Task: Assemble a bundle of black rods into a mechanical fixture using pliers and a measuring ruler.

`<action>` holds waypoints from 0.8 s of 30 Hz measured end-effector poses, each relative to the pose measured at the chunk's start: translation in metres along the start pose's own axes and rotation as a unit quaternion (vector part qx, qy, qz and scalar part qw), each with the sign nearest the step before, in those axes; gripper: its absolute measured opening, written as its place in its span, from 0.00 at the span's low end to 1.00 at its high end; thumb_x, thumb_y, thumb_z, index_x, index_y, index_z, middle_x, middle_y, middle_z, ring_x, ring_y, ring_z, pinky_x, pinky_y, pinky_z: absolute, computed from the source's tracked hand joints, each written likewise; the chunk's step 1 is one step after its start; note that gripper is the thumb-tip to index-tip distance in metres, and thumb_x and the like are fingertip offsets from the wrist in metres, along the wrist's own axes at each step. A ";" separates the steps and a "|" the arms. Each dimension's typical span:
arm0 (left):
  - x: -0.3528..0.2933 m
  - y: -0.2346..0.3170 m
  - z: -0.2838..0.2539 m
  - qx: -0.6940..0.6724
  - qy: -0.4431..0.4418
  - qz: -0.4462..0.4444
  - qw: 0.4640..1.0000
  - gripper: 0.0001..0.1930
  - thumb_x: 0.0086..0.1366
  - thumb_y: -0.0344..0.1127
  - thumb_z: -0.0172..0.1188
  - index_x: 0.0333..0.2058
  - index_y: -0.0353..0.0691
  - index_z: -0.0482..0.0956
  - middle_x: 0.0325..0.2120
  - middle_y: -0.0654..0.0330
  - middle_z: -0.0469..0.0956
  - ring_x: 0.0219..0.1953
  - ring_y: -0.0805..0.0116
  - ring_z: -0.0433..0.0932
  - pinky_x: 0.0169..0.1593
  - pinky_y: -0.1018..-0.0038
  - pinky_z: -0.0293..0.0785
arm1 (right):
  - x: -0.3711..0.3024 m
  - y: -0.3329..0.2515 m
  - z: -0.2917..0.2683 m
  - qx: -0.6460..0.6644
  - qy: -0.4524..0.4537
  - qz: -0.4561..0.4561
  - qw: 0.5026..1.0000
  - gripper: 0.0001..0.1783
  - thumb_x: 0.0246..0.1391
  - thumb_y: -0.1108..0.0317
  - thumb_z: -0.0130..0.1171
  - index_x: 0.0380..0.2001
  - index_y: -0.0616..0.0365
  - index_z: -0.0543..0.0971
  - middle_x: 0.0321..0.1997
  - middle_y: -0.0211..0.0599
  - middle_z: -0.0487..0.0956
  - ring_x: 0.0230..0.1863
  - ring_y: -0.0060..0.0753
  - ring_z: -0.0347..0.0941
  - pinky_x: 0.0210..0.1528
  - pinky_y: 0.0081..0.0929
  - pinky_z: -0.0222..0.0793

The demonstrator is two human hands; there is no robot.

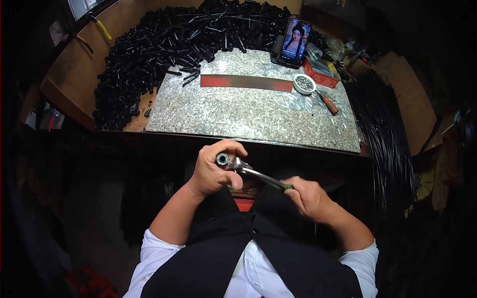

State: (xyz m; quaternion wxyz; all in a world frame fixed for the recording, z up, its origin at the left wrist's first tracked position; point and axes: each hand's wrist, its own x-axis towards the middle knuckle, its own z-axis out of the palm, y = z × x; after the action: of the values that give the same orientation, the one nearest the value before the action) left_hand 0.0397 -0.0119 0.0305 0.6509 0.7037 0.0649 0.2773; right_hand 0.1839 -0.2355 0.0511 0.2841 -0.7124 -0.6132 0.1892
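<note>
Speckled worktop (223, 114) borders black heap (149, 44) beyond both hands (211, 171) (309, 198).

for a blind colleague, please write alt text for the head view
A person's left-hand grip cups a hollow round part; the right-hand grip holds a metal tool, its head beside that part. Beyond lie a speckled worktop, heaped black parts and a lit phone.
</note>
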 end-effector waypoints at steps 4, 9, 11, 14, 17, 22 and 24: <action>0.005 0.000 0.002 0.004 -0.084 0.044 0.995 0.35 0.27 0.62 0.71 0.27 0.35 0.79 0.17 0.68 0.72 0.20 0.80 0.68 0.23 0.83 0.61 | -0.010 0.031 0.009 0.648 -0.272 0.295 0.647 0.11 0.62 0.63 0.48 0.31 0.60 0.70 0.21 0.45 0.75 0.18 0.36 0.74 0.21 0.27 0.72; 0.005 -0.010 0.003 0.030 -0.070 0.068 0.995 0.30 0.29 0.54 0.75 0.26 0.34 0.80 0.18 0.62 0.75 0.20 0.75 0.72 0.24 0.80 0.65 | 0.010 0.008 -0.009 0.201 -0.255 0.113 0.939 0.26 0.41 0.66 0.71 0.39 0.60 0.66 0.23 0.34 0.71 0.25 0.28 0.73 0.27 0.29 0.69; 0.003 -0.013 0.004 0.033 -0.050 0.065 0.996 0.31 0.28 0.54 0.75 0.26 0.34 0.80 0.19 0.62 0.75 0.20 0.75 0.73 0.24 0.80 0.65 | 0.010 0.002 -0.003 0.065 -0.127 0.070 0.987 0.29 0.38 0.73 0.66 0.44 0.62 0.66 0.32 0.43 0.70 0.34 0.41 0.73 0.38 0.35 0.68; 0.000 -0.019 0.006 0.029 -0.035 0.063 0.997 0.32 0.29 0.55 0.74 0.27 0.34 0.79 0.20 0.62 0.75 0.21 0.75 0.73 0.25 0.80 0.65 | 0.010 0.004 0.002 -0.052 -0.015 0.027 0.998 0.34 0.34 0.80 0.57 0.51 0.62 0.64 0.41 0.47 0.67 0.41 0.52 0.69 0.42 0.38 0.67; -0.001 -0.020 0.008 0.023 -0.033 0.061 0.997 0.34 0.29 0.59 0.71 0.28 0.34 0.79 0.21 0.62 0.75 0.21 0.75 0.73 0.25 0.80 0.66 | 0.016 0.000 -0.011 -0.024 -0.068 0.028 0.997 0.36 0.38 0.83 0.50 0.57 0.61 0.61 0.40 0.48 0.67 0.45 0.52 0.66 0.49 0.39 0.64; -0.006 -0.025 0.004 0.040 -0.033 0.063 0.997 0.36 0.30 0.65 0.66 0.28 0.34 0.79 0.21 0.62 0.75 0.21 0.75 0.72 0.25 0.80 0.66 | 0.025 0.004 -0.012 0.079 -0.169 0.044 0.981 0.32 0.39 0.82 0.47 0.54 0.63 0.64 0.41 0.48 0.67 0.45 0.52 0.68 0.49 0.38 0.65; -0.007 -0.027 0.004 0.039 -0.011 0.080 0.996 0.36 0.32 0.65 0.66 0.28 0.34 0.79 0.22 0.62 0.75 0.21 0.75 0.72 0.25 0.81 0.65 | 0.027 0.005 -0.011 0.101 -0.194 0.054 0.974 0.31 0.39 0.82 0.47 0.53 0.64 0.65 0.42 0.49 0.68 0.45 0.53 0.68 0.49 0.38 0.65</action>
State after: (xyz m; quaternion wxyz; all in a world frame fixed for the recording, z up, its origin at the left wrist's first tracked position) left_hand 0.0426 -0.0148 0.0027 0.5990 0.7347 0.0118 0.3181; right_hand 0.1988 -0.2108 0.0586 0.2200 -0.6616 -0.5952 0.3995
